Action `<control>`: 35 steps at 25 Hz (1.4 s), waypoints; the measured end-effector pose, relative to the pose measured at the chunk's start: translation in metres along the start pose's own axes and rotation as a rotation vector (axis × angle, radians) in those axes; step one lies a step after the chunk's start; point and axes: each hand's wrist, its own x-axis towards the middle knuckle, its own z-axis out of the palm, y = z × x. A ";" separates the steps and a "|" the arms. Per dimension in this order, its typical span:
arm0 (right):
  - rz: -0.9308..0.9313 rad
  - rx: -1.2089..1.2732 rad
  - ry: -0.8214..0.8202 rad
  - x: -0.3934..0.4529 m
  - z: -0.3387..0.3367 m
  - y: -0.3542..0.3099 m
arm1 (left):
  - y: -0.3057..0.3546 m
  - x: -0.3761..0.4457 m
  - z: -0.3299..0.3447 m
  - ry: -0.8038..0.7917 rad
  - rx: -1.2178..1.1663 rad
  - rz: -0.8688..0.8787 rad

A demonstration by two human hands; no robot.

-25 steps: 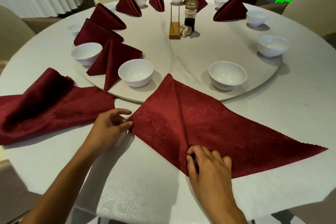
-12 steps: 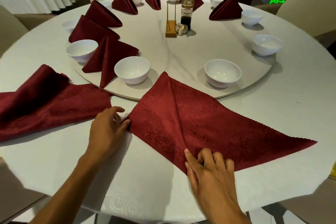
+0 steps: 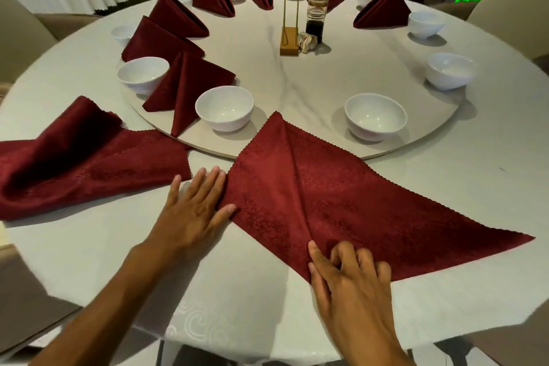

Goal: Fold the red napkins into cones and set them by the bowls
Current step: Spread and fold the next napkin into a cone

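A red napkin (image 3: 350, 205) lies flat on the table in front of me, folded into a wide triangle with its left flap turned over. My left hand (image 3: 193, 211) rests flat, fingers spread, against the napkin's left corner. My right hand (image 3: 350, 279) pinches the napkin's near bottom point. Two white bowls (image 3: 225, 111) (image 3: 375, 116) stand on the turntable just beyond it. Several folded red cones (image 3: 184, 89) stand by bowls around the left and far side.
A loose heap of red napkins (image 3: 80, 157) lies at the left. A round marble turntable (image 3: 297, 80) carries a wooden stand (image 3: 289, 43) and a dark sauce bottle (image 3: 315, 21) at its middle. More bowls (image 3: 450, 70) line the right side. Cream chairs ring the table.
My left hand has opened from a pinch on the napkin's left corner to lie flat beside it. My right hand stays at the bottom point, fingers now curled on the cloth.
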 end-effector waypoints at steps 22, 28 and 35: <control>0.148 0.587 -0.224 0.084 -0.113 0.250 | 0.116 -0.060 0.043 0.251 -0.285 0.319; 0.015 0.639 -0.468 0.244 -0.095 0.133 | 0.117 -0.065 0.042 0.423 -0.251 0.429; -0.017 0.378 -0.668 0.305 0.006 0.029 | 0.117 -0.063 0.041 0.387 -0.229 0.446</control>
